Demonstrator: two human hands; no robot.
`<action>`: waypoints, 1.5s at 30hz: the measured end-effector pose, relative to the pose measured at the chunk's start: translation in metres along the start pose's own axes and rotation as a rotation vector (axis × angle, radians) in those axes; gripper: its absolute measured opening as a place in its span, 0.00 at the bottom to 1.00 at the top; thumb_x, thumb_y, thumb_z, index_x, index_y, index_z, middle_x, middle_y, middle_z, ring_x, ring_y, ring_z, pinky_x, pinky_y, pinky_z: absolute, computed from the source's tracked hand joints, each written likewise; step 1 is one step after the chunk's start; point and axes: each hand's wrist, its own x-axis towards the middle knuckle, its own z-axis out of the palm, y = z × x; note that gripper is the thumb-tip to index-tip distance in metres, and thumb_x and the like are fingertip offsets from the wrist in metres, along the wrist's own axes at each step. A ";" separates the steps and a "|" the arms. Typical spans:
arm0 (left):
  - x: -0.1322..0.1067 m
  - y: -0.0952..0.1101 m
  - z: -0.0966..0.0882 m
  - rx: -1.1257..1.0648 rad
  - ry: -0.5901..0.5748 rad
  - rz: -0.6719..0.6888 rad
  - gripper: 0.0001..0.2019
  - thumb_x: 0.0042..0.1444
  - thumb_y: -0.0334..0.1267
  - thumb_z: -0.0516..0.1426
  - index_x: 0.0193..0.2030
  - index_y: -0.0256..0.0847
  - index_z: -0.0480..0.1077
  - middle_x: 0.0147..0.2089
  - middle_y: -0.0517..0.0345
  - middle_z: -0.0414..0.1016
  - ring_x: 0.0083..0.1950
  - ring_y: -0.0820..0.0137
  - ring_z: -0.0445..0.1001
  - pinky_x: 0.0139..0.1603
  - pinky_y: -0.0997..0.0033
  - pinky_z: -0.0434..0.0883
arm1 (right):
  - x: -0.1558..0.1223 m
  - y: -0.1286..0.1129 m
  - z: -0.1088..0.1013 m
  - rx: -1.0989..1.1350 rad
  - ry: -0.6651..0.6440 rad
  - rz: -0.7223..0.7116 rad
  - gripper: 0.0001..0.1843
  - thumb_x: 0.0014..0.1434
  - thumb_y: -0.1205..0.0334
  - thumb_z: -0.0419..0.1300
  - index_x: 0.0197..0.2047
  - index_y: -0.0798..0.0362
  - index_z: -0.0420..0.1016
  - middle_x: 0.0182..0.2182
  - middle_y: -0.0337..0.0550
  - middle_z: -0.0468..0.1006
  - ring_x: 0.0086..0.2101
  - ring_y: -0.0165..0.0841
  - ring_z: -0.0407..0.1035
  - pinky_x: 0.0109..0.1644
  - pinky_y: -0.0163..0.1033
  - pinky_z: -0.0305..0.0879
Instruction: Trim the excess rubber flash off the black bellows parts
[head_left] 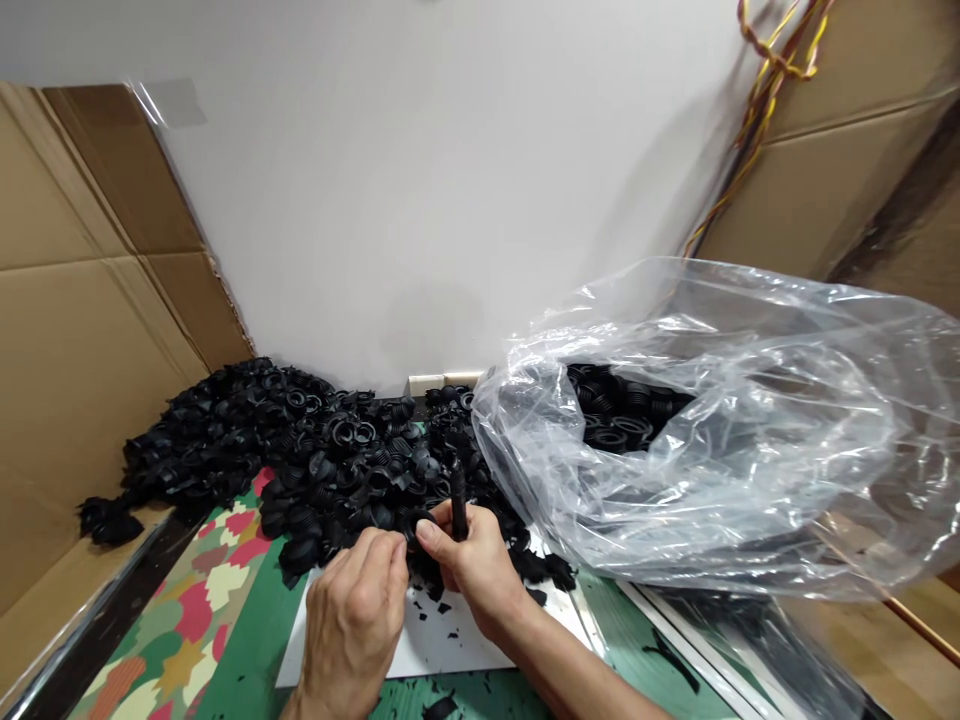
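Two hands meet below a black heap

Over at the left, a cardboard panel (90,230) runs out of view. Beside it, small black parts (337,450) pile against the pale wall (450,180), too tangled to separate; a patterned sheet (199,600) lies on the green tabletop (251,630). The left hand (356,605) is curled, its fingertips hidden; I can't tell what it grips. A dark piece (415,522) shows between the hands, blending into the heap. The right hand (480,570) grasps an upright dark stick (458,500), above a crumb-strewn white sheet (450,640). Rightward, a clear bag (720,500) gapes around ribbed black parts (611,410), its folds blurring the rest.
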 end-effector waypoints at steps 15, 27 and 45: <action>0.014 -0.015 -0.007 -0.137 -0.074 -0.320 0.10 0.53 0.33 0.51 0.21 0.44 0.63 0.18 0.66 0.64 0.18 0.74 0.62 0.22 0.75 0.60 | 0.002 -0.010 -0.003 0.010 0.064 -0.030 0.14 0.42 0.54 0.64 0.19 0.54 0.66 0.12 0.31 0.61 0.14 0.22 0.46 0.17 0.31 0.41; 0.008 0.001 0.003 -0.908 -0.173 -0.682 0.19 0.46 0.39 0.63 0.47 0.40 0.73 0.35 0.56 0.77 0.29 0.69 0.73 0.29 0.73 0.71 | -0.002 -0.009 0.004 0.073 0.023 0.067 0.15 0.41 0.54 0.64 0.19 0.52 0.62 0.09 0.24 0.51 0.12 0.20 0.42 0.15 0.30 0.39; -0.007 -0.021 0.006 -1.379 -0.216 -1.013 0.23 0.43 0.43 0.68 0.46 0.37 0.75 0.29 0.52 0.80 0.27 0.70 0.75 0.28 0.75 0.72 | 0.003 -0.029 -0.022 0.070 -0.061 -0.307 0.23 0.51 0.41 0.63 0.36 0.55 0.77 0.23 0.37 0.68 0.20 0.25 0.57 0.23 0.33 0.55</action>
